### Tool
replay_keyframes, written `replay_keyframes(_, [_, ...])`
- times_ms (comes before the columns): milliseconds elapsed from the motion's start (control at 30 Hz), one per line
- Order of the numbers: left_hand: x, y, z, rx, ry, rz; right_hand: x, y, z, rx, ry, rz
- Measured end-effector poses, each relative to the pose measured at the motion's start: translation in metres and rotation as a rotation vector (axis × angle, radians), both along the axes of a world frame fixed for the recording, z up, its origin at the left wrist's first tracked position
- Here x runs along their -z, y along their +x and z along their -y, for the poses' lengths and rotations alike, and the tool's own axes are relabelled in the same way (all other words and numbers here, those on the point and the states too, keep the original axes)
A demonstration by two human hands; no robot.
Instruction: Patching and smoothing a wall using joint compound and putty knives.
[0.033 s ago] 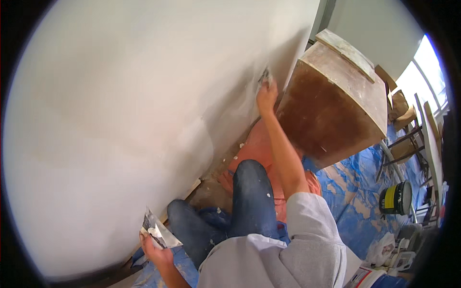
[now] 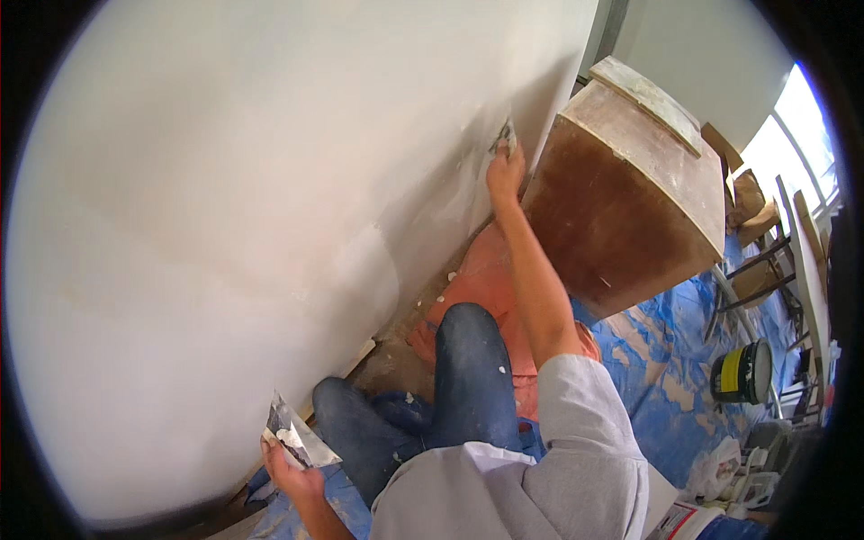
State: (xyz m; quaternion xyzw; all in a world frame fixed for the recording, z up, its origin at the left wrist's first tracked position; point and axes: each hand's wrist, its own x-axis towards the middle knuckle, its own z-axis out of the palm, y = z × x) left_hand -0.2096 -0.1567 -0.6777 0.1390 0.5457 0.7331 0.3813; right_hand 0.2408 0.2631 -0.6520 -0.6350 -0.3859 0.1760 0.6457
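In my left hand (image 2: pixel 294 477), low by the wall's foot, is a wide putty knife (image 2: pixel 308 445), with white compound on its shiny triangular blade. My fingers are closed round it. My right arm reaches far forward, and the right hand (image 2: pixel 506 173) grips a smaller putty knife (image 2: pixel 504 136) at the pale wall (image 2: pixel 207 180). Its blade lies at or very near the wall surface, close to the wooden box; exact contact I cannot make out. Damp-looking, smoothed patches show on the wall below that hand.
A brown wooden box (image 2: pixel 621 211) with a board on top stands right of my right hand. Blue sheeting (image 2: pixel 648 360) and a salmon-coloured sheet (image 2: pixel 481 270) cover the floor. A black bucket with a yellow label (image 2: pixel 741 372) stands at right, near leaning boards and clutter.
My right hand and its putty knife have shifted slightly up and to the right along the wall. The left hand has barely moved.
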Motion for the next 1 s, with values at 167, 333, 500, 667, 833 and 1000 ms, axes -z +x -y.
replay_keyframes(167, [-0.016, 0.010, -0.004, 0.117, 0.080, 0.011, -0.013, 0.050, -0.073, 0.094, 0.150, -0.006])
replay_keyframes(333, [-0.022, 0.023, -0.016, 0.193, 0.117, 0.059, -0.008, 0.094, -0.103, -0.007, 0.125, -0.044])
replay_keyframes(500, [-0.020, 0.015, -0.012, 0.124, 0.078, 0.043, -0.013, -0.013, -0.060, 0.005, 0.106, 0.104])
replay_keyframes(667, [-0.019, 0.011, -0.007, 0.117, 0.123, 0.040, 0.006, -0.049, 0.005, -0.097, 0.313, 0.372])
replay_keyframes(833, [-0.016, 0.007, -0.007, 0.143, 0.101, 0.009, 0.034, 0.053, -0.053, 0.098, -0.012, 0.072])
replay_keyframes(1000, [-0.015, 0.012, -0.011, 0.187, 0.077, 0.026, 0.031, 0.109, -0.112, 0.095, 0.123, -0.050])
